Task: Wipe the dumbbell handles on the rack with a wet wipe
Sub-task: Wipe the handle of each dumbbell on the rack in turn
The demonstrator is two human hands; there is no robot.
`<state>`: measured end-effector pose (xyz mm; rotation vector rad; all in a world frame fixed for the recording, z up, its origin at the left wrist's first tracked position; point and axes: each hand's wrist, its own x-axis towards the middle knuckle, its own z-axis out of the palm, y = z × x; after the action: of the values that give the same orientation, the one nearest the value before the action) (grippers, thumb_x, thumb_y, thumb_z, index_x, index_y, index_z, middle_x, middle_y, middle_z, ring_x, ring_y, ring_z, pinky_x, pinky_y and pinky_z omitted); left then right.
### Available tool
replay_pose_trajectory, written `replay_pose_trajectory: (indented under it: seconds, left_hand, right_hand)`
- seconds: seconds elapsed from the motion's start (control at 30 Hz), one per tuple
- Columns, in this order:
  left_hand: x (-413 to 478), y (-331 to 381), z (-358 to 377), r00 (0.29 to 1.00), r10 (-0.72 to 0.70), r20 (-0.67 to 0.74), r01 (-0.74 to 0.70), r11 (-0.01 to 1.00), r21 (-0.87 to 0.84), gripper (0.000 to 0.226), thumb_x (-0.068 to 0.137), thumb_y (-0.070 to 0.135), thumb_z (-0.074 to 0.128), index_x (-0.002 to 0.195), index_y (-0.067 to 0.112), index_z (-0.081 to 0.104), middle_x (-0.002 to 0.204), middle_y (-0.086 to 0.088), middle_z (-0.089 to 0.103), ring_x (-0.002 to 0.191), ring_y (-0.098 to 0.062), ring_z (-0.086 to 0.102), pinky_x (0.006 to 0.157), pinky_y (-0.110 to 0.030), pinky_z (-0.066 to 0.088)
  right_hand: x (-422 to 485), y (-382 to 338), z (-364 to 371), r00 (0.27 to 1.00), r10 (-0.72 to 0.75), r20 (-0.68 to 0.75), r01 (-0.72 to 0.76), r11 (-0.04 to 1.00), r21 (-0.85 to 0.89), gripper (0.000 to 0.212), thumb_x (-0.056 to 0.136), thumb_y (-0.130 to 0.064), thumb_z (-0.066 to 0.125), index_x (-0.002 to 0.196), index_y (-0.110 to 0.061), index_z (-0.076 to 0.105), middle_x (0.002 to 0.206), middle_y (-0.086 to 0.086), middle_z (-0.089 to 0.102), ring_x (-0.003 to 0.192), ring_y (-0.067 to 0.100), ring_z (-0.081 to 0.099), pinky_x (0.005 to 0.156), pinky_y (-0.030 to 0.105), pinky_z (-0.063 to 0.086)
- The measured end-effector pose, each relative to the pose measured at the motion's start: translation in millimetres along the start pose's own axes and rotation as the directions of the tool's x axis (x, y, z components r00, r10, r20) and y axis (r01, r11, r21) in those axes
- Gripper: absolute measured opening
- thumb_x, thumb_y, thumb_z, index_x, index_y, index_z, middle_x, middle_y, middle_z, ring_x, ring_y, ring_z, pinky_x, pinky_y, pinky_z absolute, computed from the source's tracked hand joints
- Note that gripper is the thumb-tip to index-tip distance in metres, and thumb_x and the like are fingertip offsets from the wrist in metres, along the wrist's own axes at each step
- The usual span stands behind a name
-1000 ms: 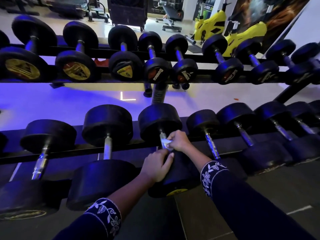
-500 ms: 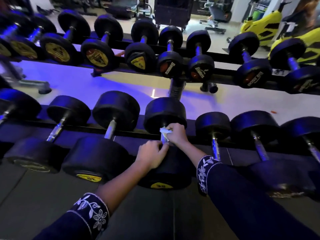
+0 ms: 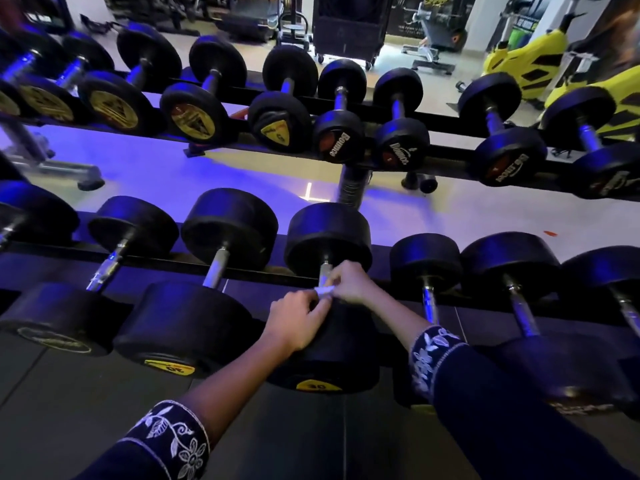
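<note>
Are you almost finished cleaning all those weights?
Hard to say what's done: wiped and unwiped look alike here. Right now the right hand holds the wipe on the handle of one lower-row dumbbell, and the left hand rests on its near end. Its neighbours and the upper row have no hand on them.

Dumbbell heads (image 3: 329, 233) matt black, probably rubber; handles (image 3: 216, 263) shiny metal; wet wipe (image 3: 325, 290) white.
</note>
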<state>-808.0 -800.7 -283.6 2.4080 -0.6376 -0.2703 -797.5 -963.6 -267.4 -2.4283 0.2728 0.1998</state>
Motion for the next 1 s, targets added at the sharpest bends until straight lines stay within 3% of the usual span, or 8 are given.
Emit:
replay_pose_trajectory:
  seconds: [0.13, 0.3, 0.5, 0.57, 0.67, 0.77, 0.93, 1.0]
  left_hand:
    - [-1.8, 2.1, -2.6, 1.000, 0.009, 0.017, -0.009, 1.000, -0.002, 0.037, 0.096, 0.054, 0.040, 0.083, 0.026, 0.061, 0.091, -0.005, 0.070, 0.097, -0.030, 0.061, 0.088, -0.043, 0.045]
    - [-1.4, 1.1, -2.4, 1.000, 0.005, 0.003, -0.004, 1.000, -0.013, 0.037, 0.097, 0.049, 0.043, 0.065, 0.031, 0.045, 0.086, -0.004, 0.068, 0.094, -0.031, 0.061, 0.084, -0.041, 0.044]
    - [-1.0, 1.3, -3.2, 1.000, 0.011, 0.015, -0.011, 1.000, 0.023, 0.036, 0.097, 0.051, 0.040, 0.081, 0.025, 0.059, 0.092, -0.005, 0.069, 0.096, -0.030, 0.061, 0.087, -0.042, 0.045]
    - [-1.0, 1.2, -2.5, 1.000, 0.014, 0.017, -0.014, 1.000, 0.019, 0.039, 0.096, 0.052, 0.039, 0.079, 0.024, 0.059, 0.090, -0.004, 0.069, 0.095, -0.030, 0.061, 0.086, -0.041, 0.044]
    - [-1.5, 1.7, -2.9, 1.000, 0.003, -0.006, -0.003, 1.000, -0.001, 0.045, 0.088, 0.059, 0.032, 0.074, 0.024, 0.057, 0.087, -0.003, 0.069, 0.094, -0.029, 0.062, 0.086, -0.041, 0.044]
    - [-1.8, 2.8, -3.2, 1.000, 0.002, 0.000, -0.002, 1.000, -0.007, 0.050, 0.083, 0.061, 0.027, 0.073, 0.022, 0.057, 0.085, -0.003, 0.068, 0.093, -0.030, 0.062, 0.085, -0.041, 0.044]
    - [0.5, 0.5, -1.5, 1.000, -0.010, 0.003, 0.010, 1.000, 0.020, 0.052, 0.088, 0.060, 0.031, 0.087, 0.021, 0.064, 0.092, -0.006, 0.069, 0.098, -0.032, 0.061, 0.083, -0.040, 0.042]
    - [0.1, 1.2, -1.8, 1.000, -0.004, 0.013, 0.003, 1.000, 0.028, 0.046, 0.091, 0.058, 0.034, 0.082, 0.022, 0.061, 0.090, -0.006, 0.069, 0.097, -0.032, 0.061, 0.083, -0.040, 0.041]
  right_hand:
    - [-3.3, 10.8, -5.5, 0.986, 0.040, 0.159, -0.056, 0.994, 0.098, 0.016, 0.075, -0.006, 0.070, 0.062, -0.015, 0.069, 0.059, 0.003, 0.055, 0.055, 0.006, 0.046, 0.048, 0.015, 0.034]
    - [25.0, -1.7, -1.6, 0.932, 0.050, -0.359, -0.003, 0.992, 0.129, 0.006, 0.071, -0.011, 0.071, 0.075, -0.008, 0.075, 0.073, 0.006, 0.071, 0.067, 0.012, 0.059, 0.062, 0.025, 0.044]
    - [3.8, -2.6, -4.4, 0.985, 0.004, 0.170, 0.013, 0.995, -0.094, 0.012, 0.076, -0.004, 0.068, 0.086, -0.003, 0.075, 0.068, 0.003, 0.064, 0.064, 0.005, 0.052, 0.047, 0.005, 0.033]
    - [-2.7, 2.6, -4.5, 0.974, 0.031, 0.224, -0.018, 0.998, -0.060, 0.011, 0.079, -0.004, 0.066, 0.085, -0.004, 0.075, 0.060, -0.003, 0.057, 0.060, 0.006, 0.050, 0.048, 0.009, 0.034]
    - [7.5, 4.6, -7.9, 0.999, 0.037, -0.036, -0.034, 0.995, 0.095, 0.002, 0.069, -0.010, 0.076, 0.071, -0.011, 0.074, 0.063, 0.008, 0.063, 0.063, 0.011, 0.053, 0.058, 0.025, 0.041]
    - [19.1, -2.0, -12.8, 0.960, 0.060, -0.274, -0.033, 0.994, 0.105, 0.005, 0.069, -0.013, 0.075, 0.069, -0.008, 0.074, 0.068, 0.006, 0.068, 0.063, 0.010, 0.056, 0.057, 0.022, 0.042]
    - [0.5, 2.4, -7.2, 0.982, 0.023, 0.188, -0.010, 0.997, -0.070, 0.021, 0.076, -0.004, 0.065, 0.060, -0.018, 0.067, 0.065, 0.002, 0.059, 0.063, 0.010, 0.053, 0.050, 0.015, 0.037]
    - [-5.7, 12.0, -6.6, 0.977, 0.025, 0.214, -0.024, 1.000, -0.006, 0.021, 0.077, 0.001, 0.062, 0.071, -0.016, 0.072, 0.064, -0.002, 0.060, 0.061, 0.006, 0.052, 0.051, 0.012, 0.039]
